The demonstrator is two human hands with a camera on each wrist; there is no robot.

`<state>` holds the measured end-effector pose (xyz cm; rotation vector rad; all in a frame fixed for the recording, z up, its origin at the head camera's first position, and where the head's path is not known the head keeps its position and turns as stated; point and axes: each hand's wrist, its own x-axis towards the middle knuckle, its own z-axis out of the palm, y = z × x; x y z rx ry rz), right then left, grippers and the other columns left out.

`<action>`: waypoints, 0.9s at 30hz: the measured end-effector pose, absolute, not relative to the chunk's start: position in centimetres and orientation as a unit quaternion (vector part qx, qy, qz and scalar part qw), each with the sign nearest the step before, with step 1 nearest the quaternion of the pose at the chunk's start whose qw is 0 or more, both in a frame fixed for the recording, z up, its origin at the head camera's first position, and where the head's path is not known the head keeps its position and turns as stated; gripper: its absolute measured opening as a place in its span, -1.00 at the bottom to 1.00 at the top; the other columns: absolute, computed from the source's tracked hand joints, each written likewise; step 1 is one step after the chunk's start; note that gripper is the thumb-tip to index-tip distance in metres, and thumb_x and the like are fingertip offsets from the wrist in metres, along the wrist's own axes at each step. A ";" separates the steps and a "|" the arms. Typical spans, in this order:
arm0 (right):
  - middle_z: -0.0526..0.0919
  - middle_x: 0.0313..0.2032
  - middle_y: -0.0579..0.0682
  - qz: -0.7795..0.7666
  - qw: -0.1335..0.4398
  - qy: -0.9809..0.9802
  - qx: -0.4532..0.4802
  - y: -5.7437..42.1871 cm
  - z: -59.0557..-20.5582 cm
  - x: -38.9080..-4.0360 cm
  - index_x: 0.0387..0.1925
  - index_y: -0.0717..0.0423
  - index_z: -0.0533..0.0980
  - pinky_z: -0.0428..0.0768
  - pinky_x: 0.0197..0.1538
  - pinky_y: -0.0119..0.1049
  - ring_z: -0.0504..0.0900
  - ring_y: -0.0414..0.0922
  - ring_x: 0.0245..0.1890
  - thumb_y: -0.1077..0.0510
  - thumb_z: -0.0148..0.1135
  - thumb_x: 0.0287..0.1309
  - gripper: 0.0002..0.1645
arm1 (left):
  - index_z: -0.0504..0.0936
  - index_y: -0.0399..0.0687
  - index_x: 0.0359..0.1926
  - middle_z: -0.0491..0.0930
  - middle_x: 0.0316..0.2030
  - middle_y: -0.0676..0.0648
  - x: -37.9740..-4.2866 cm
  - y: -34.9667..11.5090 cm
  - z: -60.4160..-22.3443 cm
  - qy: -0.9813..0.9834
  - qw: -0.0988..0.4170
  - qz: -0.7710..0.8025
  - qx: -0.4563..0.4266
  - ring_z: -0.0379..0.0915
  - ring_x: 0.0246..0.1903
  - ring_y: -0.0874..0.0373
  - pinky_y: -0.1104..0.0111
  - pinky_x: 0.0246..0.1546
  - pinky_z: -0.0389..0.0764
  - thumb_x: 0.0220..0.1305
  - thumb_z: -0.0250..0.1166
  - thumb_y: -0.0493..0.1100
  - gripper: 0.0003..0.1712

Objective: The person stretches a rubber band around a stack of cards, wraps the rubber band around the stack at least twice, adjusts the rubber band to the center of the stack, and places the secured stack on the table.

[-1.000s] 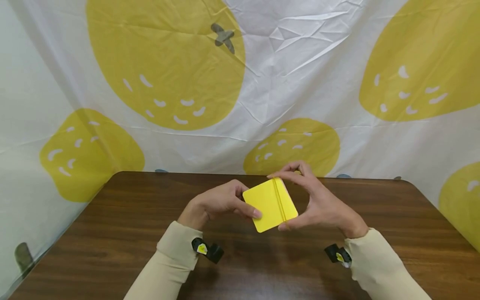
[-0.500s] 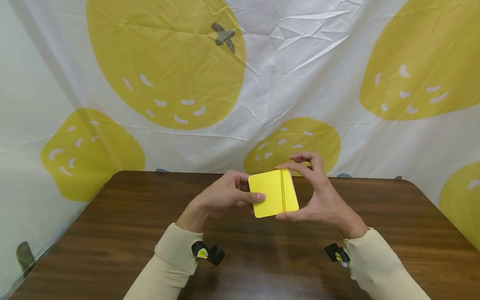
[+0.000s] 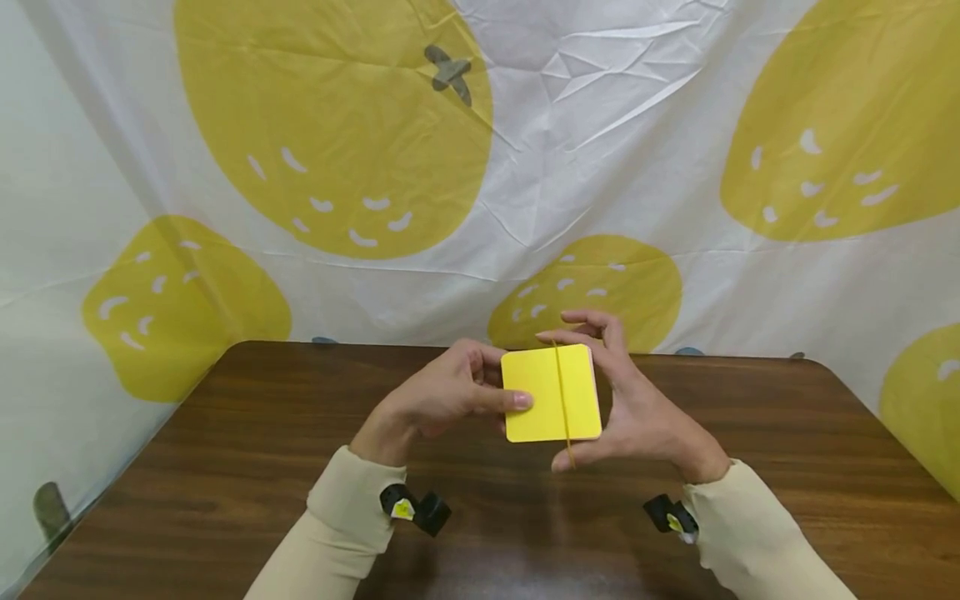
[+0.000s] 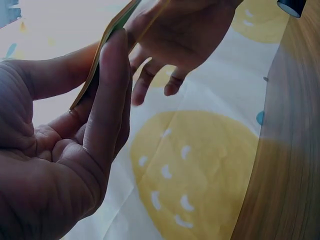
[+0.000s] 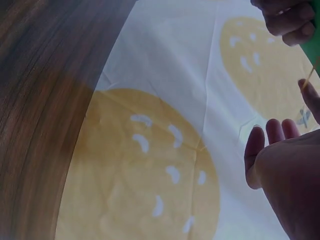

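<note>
My left hand [image 3: 442,393] pinches a thin square stack of paper [image 3: 534,427] by its left side, thumb on the yellow top. In the right wrist view the far face of the stack [image 5: 314,37] is green. A rubber band [image 3: 562,392] runs across the right half of the yellow face. My right hand [image 3: 643,412] holds this band stretched between thumb and index finger, past the upper and lower edges. The left wrist view shows the stack edge-on, between the thumb and fingers of the left hand [image 4: 75,175].
Below the hands lies a dark brown wooden table [image 3: 247,433]. A white cloth [image 3: 375,304] with large yellow fruit prints hangs right behind its far edge. Each wrist carries a small black camera, one being the left wrist camera [image 3: 431,512].
The stack has turned more level and shifted slightly right. The right thumb and index finger have spread, pulling the band past the edges, and the band now shows as one strand instead of two.
</note>
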<state>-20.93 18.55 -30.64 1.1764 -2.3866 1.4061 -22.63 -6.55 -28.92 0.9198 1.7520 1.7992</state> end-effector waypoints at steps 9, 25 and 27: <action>0.14 0.29 -0.16 0.366 0.012 -0.853 0.372 18.6 -30.8 -20.7 0.14 -0.43 0.57 0.30 0.27 0.10 0.10 -0.09 0.35 -0.20 0.66 -0.14 -0.27 | 0.57 -0.63 -0.03 0.71 -0.42 -0.05 -22.7 -7.5 -28.1 0.637 0.133 0.727 0.219 0.62 -0.47 0.17 0.39 -0.46 0.64 0.29 0.25 -0.50 -0.75; 0.32 -0.29 -0.06 0.390 0.006 -0.729 0.562 17.5 -30.3 -20.4 0.58 0.09 0.08 0.43 -0.14 -0.23 0.36 -0.11 -0.29 -0.42 -0.01 0.30 0.04 | 0.57 -0.65 0.02 0.65 -0.47 -0.03 -24.8 -8.8 -28.6 0.604 0.026 0.796 0.043 0.59 -0.51 0.22 0.48 -0.48 0.63 0.32 0.28 -0.47 -0.70; 0.33 -0.25 -0.01 0.386 0.017 -0.740 0.550 17.1 -30.2 -20.1 0.62 0.14 -0.17 0.45 -0.17 -0.28 0.38 -0.11 -0.29 -0.42 0.02 0.27 0.19 | 0.56 -0.65 0.03 0.65 -0.46 -0.04 -24.8 -8.7 -28.7 0.592 0.012 0.805 0.034 0.60 -0.50 0.23 0.49 -0.49 0.64 0.32 0.28 -0.47 -0.69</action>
